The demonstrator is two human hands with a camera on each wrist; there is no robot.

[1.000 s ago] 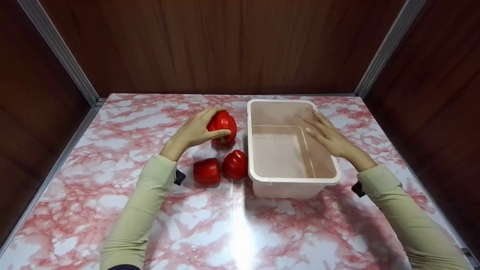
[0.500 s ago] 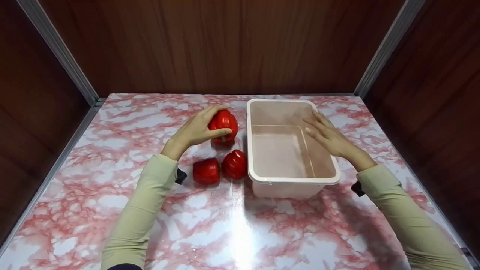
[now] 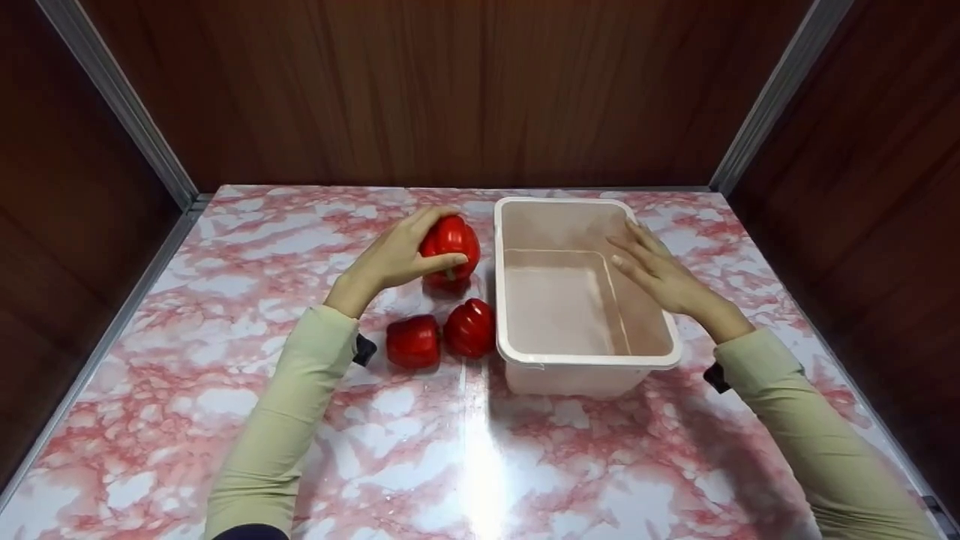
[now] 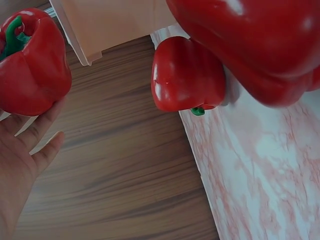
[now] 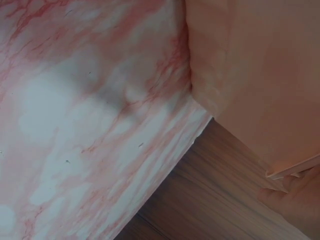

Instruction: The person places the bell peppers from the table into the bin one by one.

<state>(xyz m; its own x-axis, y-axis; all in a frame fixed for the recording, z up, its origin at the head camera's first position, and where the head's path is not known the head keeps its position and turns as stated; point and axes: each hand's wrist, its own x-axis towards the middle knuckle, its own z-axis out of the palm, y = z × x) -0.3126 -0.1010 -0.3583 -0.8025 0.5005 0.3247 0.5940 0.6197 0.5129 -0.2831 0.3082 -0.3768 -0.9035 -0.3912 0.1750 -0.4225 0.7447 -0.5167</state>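
Desk [image 3: 172, 420] top is glossy, pink-red and white marble pattern. Dark brown wood-grain back panel [image 3: 420, 97] along the far edge, matching left panel [image 3: 67, 202] and right panel [image 3: 862, 202] along the side edges. Grey metal left post [image 3: 124, 105] and right post [image 3: 776, 90] at the far corners. White glare streak [image 3: 484, 472] reaches the near edge, around the middle.

Inscriptions, labels, brands, numbers, signs: none legible in any view.
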